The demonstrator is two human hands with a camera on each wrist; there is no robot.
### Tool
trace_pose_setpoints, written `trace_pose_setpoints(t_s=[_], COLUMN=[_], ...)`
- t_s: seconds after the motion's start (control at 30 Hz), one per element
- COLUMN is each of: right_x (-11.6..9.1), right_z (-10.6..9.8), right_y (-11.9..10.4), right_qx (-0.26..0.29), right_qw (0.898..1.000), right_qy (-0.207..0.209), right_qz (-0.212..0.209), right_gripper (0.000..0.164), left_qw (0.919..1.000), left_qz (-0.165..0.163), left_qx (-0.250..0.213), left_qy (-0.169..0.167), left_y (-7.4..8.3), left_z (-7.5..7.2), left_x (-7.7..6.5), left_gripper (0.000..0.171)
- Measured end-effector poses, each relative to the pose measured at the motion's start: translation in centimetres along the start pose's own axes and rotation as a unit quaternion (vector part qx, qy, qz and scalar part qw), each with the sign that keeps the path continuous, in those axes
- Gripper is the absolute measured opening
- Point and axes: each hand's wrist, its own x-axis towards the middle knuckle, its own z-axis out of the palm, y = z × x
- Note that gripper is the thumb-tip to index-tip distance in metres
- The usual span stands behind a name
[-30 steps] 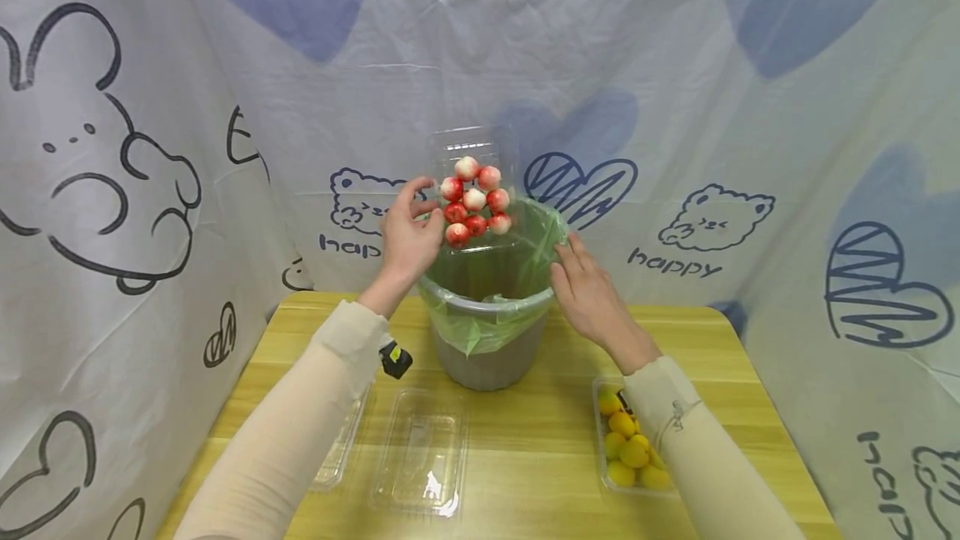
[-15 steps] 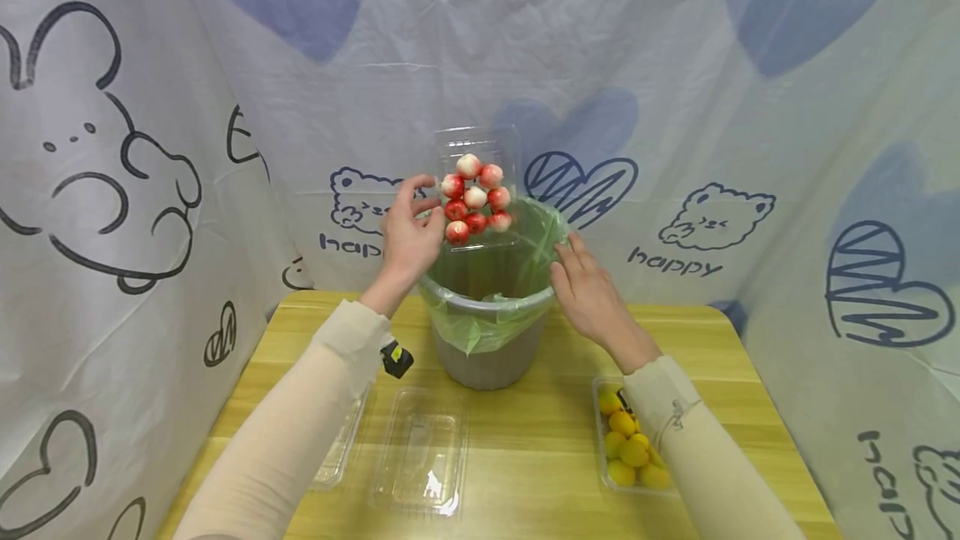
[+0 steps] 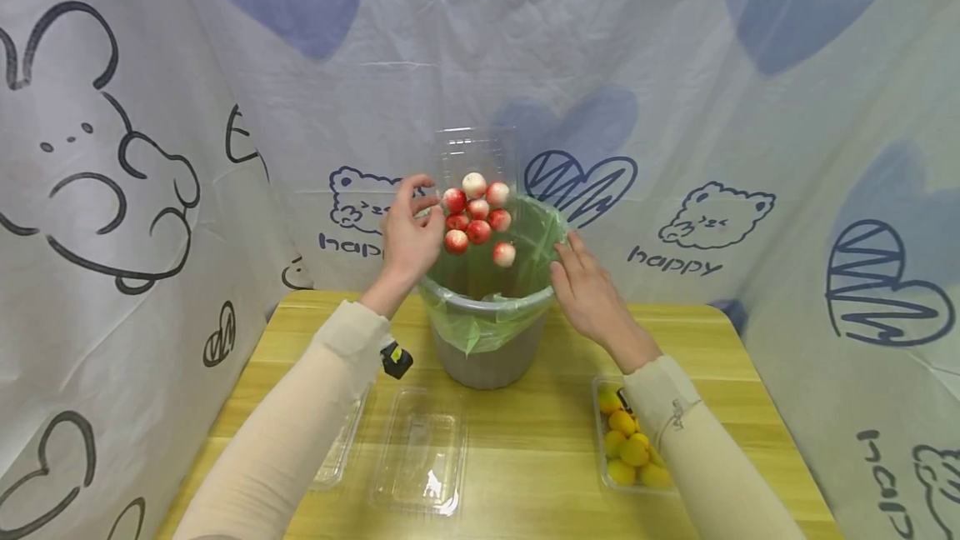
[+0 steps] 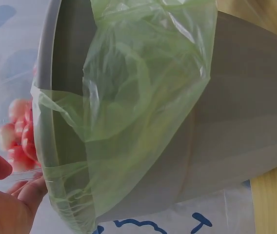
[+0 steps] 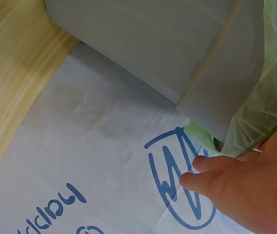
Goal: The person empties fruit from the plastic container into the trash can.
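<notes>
My left hand [image 3: 414,232] pinches the side of a clear plastic box [image 3: 476,150], tilted steeply over a grey trash bin [image 3: 489,365] with a green liner bag [image 3: 476,332]. Several small red-and-white fruits [image 3: 478,231] are in or just below the tilted box. One of them [image 3: 504,254] is lower, apart from the rest, over the bin's mouth. In the left wrist view the fruits [image 4: 19,129] show past the bin's rim, near my thumb. My right hand [image 3: 596,294] rests on the bin's right rim with its fingers extended; in the right wrist view they lie beside the liner.
On the wooden table [image 3: 540,457], a clear box of yellow fruits [image 3: 630,450] stands at the right, partly under my right sleeve. Two more clear plastic boxes lie front left, one [image 3: 420,457] beside the other [image 3: 341,444]. Printed white cloth [image 3: 675,148] hangs behind and at both sides.
The red-and-white fruits have shifted downward in the tilted box, and one has dropped away from the others toward the bin. Both hands stay about where they were.
</notes>
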Motion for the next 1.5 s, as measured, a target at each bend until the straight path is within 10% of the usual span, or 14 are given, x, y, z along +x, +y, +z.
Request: trace_pose_setpoints(t_s=[1.5], right_x=[-0.01], right_z=[0.12], right_y=[0.11], right_qx=[0.005], right_qw=[1.0], right_qy=[0.0], right_qz=[-0.005], right_gripper=[0.064], left_qw=[0.9977], left_qz=[0.068], left_qx=[0.004], left_qy=[-0.007], left_y=[-0.48], left_z=[-0.01], left_x=[-0.57], left_gripper=[0.037])
